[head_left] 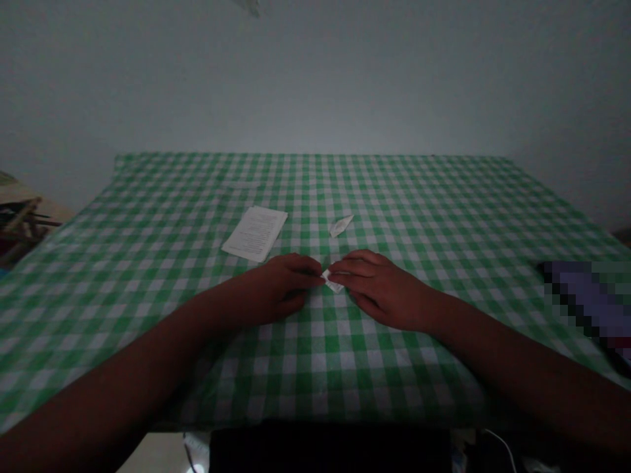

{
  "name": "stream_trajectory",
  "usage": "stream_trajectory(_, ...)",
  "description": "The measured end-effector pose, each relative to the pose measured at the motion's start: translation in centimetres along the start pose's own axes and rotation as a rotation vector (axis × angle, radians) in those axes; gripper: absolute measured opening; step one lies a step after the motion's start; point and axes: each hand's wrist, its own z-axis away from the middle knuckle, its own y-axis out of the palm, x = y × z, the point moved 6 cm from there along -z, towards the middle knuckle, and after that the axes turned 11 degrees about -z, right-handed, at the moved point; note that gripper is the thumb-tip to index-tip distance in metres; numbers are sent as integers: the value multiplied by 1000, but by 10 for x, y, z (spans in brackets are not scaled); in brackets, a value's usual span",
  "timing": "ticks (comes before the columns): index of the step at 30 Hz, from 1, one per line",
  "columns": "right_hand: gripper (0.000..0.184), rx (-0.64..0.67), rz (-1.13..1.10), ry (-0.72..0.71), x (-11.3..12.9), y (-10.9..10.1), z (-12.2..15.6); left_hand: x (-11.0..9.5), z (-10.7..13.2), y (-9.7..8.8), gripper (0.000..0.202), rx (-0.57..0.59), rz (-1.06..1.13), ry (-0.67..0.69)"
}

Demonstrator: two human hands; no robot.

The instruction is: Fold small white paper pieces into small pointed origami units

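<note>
A small folded piece of white paper (334, 285) lies on the checked cloth between my two hands, partly hidden under the fingers. My left hand (290, 287) has its fingertips closed at the left corner of that paper. From the other side, my right hand (378, 288) grips it, fingers laid over its top and right part. Just beyond the hands rests another folded paper piece (341, 226), narrow and pointed, touched by neither hand. A stack of printed paper sheets (256, 233) sits past my left hand.
A green and white checked tablecloth (419, 197) covers the table, which reaches a pale wall (315, 79). At the right edge is a dark purple item (586, 299), partly pixelated. Wooden-looking pieces (24, 220) stand off the table's left side.
</note>
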Motion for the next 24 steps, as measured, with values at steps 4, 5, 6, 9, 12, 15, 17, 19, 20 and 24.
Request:
stream_trajectory(4, 51, 13, 30, -3, 0, 1, 1, 4, 1, -3, 36, 40, 53, -12)
stream_trajectory(5, 51, 15, 35, 0, 0, 1, 1, 4, 2, -3, 37, 46, 59, -18)
stream_trajectory(6, 51, 19, 38, 5, -1, 1, 1, 5, 2, -3, 38, 54, 60, -24)
stream_trajectory(9, 51, 27, 43, 9, 0, 2, 0, 7, 3, -2, 39, 59, 38, -59)
stream_trajectory(12, 52, 35, 49, 2, 1, 2, -1, 11, 3, -1, 39, 40, 30, -91)
stream_trajectory(15, 51, 41, 52, 4, 1, 2, -1, 14, 2, 0, 38, 46, 53, -102)
stream_trajectory(17, 50, 43, 55, 18, 0, 2, -1, 16, 2, 1, 36, 56, 60, -105)
stream_trajectory(19, 50, 54, 62, 29, -1, 3, 0, 16, 1, 1, 35, 58, 59, -104)
stream_trajectory(20, 50, 61, 66, 32, -1, 3, 0, 16, 1, 1, 36, 58, 59, -103)
stream_trajectory(24, 49, 84, 78, 34, -2, 6, 0, 14, 0, -1, 36, 68, 63, -100)
